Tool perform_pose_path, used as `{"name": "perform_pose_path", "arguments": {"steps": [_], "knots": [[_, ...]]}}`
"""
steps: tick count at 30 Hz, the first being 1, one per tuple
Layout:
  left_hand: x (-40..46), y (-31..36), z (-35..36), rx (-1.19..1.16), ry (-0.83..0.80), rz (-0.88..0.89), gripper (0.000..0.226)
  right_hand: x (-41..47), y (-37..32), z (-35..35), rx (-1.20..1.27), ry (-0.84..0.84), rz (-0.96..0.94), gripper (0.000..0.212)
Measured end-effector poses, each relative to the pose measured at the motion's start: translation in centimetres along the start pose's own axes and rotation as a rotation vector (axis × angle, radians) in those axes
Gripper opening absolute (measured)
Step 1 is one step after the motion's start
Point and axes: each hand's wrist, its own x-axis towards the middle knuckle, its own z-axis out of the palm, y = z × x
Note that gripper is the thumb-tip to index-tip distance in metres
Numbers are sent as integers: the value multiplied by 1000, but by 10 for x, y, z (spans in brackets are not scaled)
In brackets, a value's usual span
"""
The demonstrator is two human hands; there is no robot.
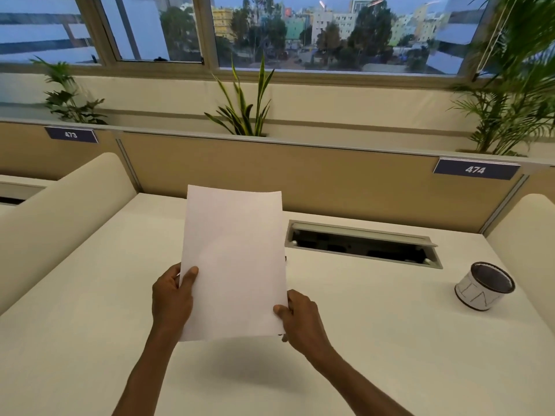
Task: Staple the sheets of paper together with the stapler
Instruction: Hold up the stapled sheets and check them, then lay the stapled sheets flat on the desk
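Observation:
White sheets of paper [234,262] are held upright above the desk, their shadow falling on the top below. My left hand [171,298] grips the left edge with the thumb on the front. At the lower right corner my right hand [300,319] pinches the sheets, thumb in front. A small dark bit shows just under that corner; what it is I cannot tell. No stapler is in sight; the paper hides the desk behind it.
The cream desk [390,340] has an open cable hatch [363,243] at the back right. A dark-rimmed white cup [483,285] stands at the right. Padded dividers flank both sides, and a tan partition with plants runs behind.

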Motion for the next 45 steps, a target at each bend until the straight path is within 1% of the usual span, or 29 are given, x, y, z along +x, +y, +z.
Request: {"name": "perform_pose_path", "arguments": {"steps": [3, 5, 6, 8, 10, 13, 15, 17, 20, 22, 24, 26, 27, 29, 30, 32, 33, 38, 42, 45], "knots": [[27, -22, -7, 58, 5, -50, 21, 22, -5, 23, 59, -31, 61, 18], [50, -36, -11, 76, -6, -89, 24, 42, -9, 42, 90, -52, 96, 15], [55, -39, -13, 78, -17, -101, 26, 46, -12, 45, 100, -54, 109, 15], [73, -48, -18, 81, -43, -139, 31, 61, -16, 58, 134, -58, 132, 22], [92, -59, -21, 71, -78, -178, 36, 79, -19, 71, 172, -52, 157, 20], [117, -79, -20, 66, -113, -220, 32, 109, -20, 86, 211, -34, 199, 21], [130, -90, -13, 71, -91, -226, 27, 129, -20, 93, 246, -22, 226, 21], [143, -97, -1, 83, -36, -228, 24, 149, -19, 98, 270, -2, 264, 26], [166, -105, 25, 124, 32, -233, 25, 179, -14, 108, 286, 13, 311, 24], [179, -110, 40, 151, 36, -214, 26, 193, -11, 111, 284, 24, 318, 30], [193, -119, 53, 176, 21, -200, 26, 208, -7, 114, 269, 32, 312, 36], [205, -127, 64, 220, 8, -184, 26, 221, -2, 115, 238, 35, 320, 37], [210, -130, 69, 237, 8, -172, 26, 228, 1, 118, 220, 37, 330, 34], [216, -134, 77, 250, 14, -154, 26, 237, 4, 119, 170, 14, 333, 13], [219, -136, 81, 256, 16, -146, 26, 241, 5, 119, 108, 20, 322, 15], [224, -140, 88, 264, 15, -128, 26, 248, 7, 118, -17, 25, 304, 30], [226, -142, 91, 261, 17, -126, 26, 251, 8, 120, -45, 34, 291, 31], [239, -143, 103, 273, 31, -91, 25, 263, 17, 131, -62, 12, 230, 25], [249, -141, 114, 307, 15, -70, 29, 268, 19, 133, -120, 1, 187, 21], [253, -145, 120, 333, -2, -61, 32, 269, 19, 130, -166, -1, 154, 22]]}}
